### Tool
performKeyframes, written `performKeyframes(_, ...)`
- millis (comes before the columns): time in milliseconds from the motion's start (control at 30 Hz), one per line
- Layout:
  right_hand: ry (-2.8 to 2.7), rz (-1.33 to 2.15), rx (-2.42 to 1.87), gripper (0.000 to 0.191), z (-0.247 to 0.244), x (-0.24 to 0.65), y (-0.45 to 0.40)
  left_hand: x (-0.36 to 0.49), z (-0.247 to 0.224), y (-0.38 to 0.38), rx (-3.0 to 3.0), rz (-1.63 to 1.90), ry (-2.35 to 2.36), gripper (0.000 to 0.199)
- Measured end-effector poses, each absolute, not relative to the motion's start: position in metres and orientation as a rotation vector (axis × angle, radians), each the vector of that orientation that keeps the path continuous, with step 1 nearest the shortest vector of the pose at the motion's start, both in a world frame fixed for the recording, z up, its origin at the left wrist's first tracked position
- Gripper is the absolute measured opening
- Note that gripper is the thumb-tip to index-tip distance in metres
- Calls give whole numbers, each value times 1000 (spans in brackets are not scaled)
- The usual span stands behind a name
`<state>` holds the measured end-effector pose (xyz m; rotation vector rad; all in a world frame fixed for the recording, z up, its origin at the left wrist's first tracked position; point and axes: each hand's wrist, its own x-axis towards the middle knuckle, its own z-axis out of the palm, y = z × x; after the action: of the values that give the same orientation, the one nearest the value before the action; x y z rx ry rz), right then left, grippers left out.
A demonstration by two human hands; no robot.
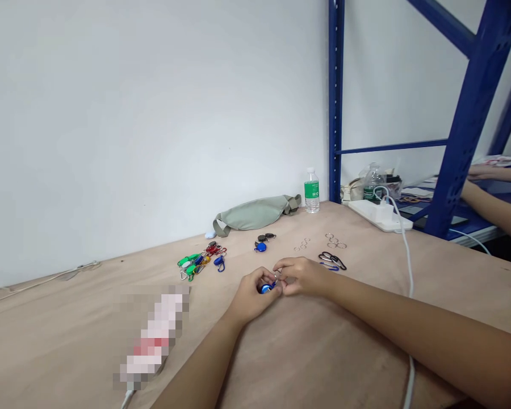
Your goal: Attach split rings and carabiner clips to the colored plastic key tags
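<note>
My left hand is closed around a blue retractable badge reel, just above the table. Pressed close against it, my right hand pinches a metal split ring at the reel's end. Whether the ring is threaded onto the reel cannot be made out. Beyond my hands lie a blue reel and black reels. Loose split rings and smaller rings rest to the right of these. Black carabiners and a blue carabiner are near my right wrist.
A pile of coloured reels sits at left, behind a blurred-out object with a cable. Against the wall are a grey-green waist bag and a water bottle. A white cable runs from a power strip under my right forearm. Another person's arms show beyond the blue rack.
</note>
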<state>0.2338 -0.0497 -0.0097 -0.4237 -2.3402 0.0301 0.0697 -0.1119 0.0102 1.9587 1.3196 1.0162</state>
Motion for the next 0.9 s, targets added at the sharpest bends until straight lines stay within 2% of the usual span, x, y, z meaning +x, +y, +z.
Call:
performKeyframes(133,-2346,120,-438,10,-9,233,-50,69,10,-112,2049,1038,1370,13)
performKeyframes(467,-2382,214,-510,10,-9,232,-52,69,11,-111,2049,1092,1376,16)
performKeyframes(900,-2348,281,-564,7,-10,231,-53,69,17,-117,2316,946,1349,17)
